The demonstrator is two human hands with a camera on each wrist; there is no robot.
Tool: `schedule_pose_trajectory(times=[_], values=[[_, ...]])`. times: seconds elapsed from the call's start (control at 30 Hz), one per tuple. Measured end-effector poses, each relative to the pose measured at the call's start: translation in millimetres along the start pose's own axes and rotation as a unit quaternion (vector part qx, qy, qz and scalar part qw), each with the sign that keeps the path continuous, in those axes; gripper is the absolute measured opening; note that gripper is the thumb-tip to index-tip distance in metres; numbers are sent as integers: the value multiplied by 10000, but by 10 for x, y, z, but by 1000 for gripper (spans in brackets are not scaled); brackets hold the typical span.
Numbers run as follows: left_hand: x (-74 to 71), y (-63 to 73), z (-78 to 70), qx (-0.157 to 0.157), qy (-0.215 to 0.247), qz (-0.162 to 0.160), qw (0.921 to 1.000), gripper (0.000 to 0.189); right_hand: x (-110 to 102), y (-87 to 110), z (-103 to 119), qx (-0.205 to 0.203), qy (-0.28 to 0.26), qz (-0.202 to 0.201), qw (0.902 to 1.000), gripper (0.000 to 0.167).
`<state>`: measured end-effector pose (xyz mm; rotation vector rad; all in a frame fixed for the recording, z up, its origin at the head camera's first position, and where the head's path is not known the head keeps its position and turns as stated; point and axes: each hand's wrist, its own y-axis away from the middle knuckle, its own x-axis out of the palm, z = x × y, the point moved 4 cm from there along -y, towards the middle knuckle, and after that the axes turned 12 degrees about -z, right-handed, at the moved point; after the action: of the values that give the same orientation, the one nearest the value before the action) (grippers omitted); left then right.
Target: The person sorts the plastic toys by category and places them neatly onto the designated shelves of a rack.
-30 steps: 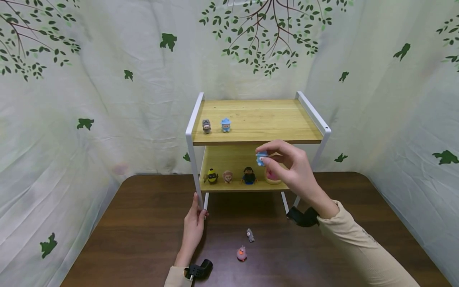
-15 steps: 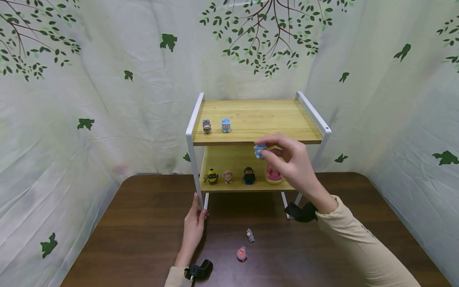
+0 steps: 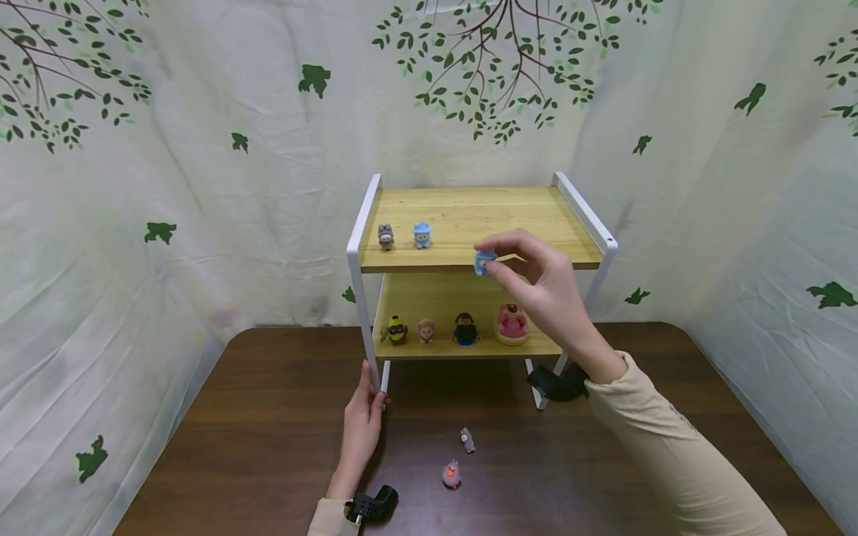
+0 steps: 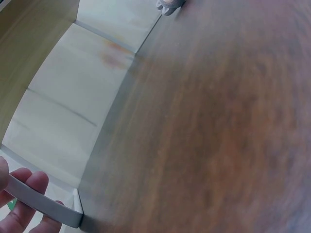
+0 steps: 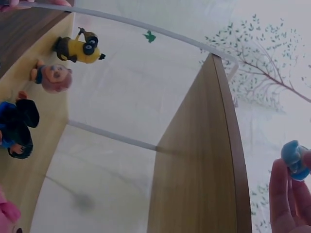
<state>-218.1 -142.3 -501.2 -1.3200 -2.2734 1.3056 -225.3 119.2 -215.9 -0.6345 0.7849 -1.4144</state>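
My right hand (image 3: 539,283) pinches a blue figurine (image 3: 482,262) (near the upper shelf (image 3: 469,212)) | my left hand (image 3: 363,423) grips its white leg (image 3: 365,320)

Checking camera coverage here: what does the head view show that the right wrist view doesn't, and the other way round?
Only the head view: the gray figure and blue-hatted figure on the upper shelf, and the small pink figure on the table. Only the right wrist view: the upper shelf's underside. Both: the right hand pinching another blue figure, part of the left hand gripping the white frame, and the yellow figure, peach figure, dark figure and large pink figure on the lower shelf.
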Motion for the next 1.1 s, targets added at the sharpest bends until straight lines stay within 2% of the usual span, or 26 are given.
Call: schedule_pose_trajectory(times=[0.57, 1.1], values=[[5, -4, 8, -75, 17, 74, 9999, 88, 82, -231, -25, 42, 172, -50, 9998, 18], [18, 8, 26, -77, 46, 41, 10000, 89, 109, -400, -160, 358, 733, 150, 9966, 17]])
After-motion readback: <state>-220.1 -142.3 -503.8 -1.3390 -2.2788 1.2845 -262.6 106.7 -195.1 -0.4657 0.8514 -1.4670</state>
